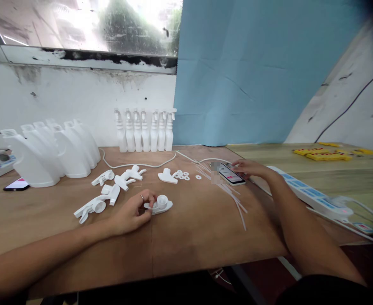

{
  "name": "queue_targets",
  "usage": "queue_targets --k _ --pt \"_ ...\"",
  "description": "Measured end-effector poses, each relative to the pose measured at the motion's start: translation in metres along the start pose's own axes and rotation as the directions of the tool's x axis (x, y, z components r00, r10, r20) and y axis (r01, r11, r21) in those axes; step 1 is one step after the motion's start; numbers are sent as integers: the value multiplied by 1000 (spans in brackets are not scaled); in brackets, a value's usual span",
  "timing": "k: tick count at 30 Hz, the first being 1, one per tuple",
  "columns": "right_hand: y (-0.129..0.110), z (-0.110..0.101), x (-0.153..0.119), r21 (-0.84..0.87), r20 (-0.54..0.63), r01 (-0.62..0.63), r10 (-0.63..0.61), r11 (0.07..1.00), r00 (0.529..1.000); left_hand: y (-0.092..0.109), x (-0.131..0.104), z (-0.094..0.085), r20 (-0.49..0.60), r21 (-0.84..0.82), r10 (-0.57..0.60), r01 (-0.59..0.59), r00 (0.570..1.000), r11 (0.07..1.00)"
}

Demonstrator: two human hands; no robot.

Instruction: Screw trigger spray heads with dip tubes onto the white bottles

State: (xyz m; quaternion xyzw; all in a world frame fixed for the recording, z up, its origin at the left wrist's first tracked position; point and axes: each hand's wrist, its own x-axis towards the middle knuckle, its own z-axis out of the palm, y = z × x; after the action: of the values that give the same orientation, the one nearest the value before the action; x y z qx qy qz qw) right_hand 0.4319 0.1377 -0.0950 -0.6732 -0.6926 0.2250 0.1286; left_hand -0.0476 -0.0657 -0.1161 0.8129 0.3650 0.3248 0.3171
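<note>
My left hand (137, 213) is closed, its fingers and thumb pinching one end of a white spray trigger head (162, 202) that lies on the table with its round collar facing up. My right hand (249, 167) reaches to a phone (232, 174) with a lit screen; its fingers are stretched out at the far right edge and grip nothing. Several more trigger heads (111, 194) lie left of my left hand. Beyond it, another trigger head (168, 176) rests beside small white ring washers (186, 178). Thin clear tubes (237, 201) are spread beside and below the phone.
Large white bottles without caps (42, 163) stand at the left, near a second phone (16, 184). Several spray bottles (146, 135) line the wall. A white cable (138, 164) crosses the table's back. On the right are a power strip (310, 195) and yellow packets (328, 156).
</note>
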Motion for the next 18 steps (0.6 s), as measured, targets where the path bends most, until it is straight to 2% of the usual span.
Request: queue_targets --k 3,5,10,18 --pt "-5 10 9 -4 -113 36 -37 999 993 2 1 0 48 59 14 -17 999 998" --pt "-10 16 12 -14 -140 106 -107 994 984 5 1 0 75 88 25 -32 997 996" --pt "-20 24 11 -19 -103 273 -274 962 956 6 0 1 89 124 -15 4 996 992" --pt "-12 27 15 -38 -63 347 -349 937 935 3 2 2 56 162 -96 86 994 983"
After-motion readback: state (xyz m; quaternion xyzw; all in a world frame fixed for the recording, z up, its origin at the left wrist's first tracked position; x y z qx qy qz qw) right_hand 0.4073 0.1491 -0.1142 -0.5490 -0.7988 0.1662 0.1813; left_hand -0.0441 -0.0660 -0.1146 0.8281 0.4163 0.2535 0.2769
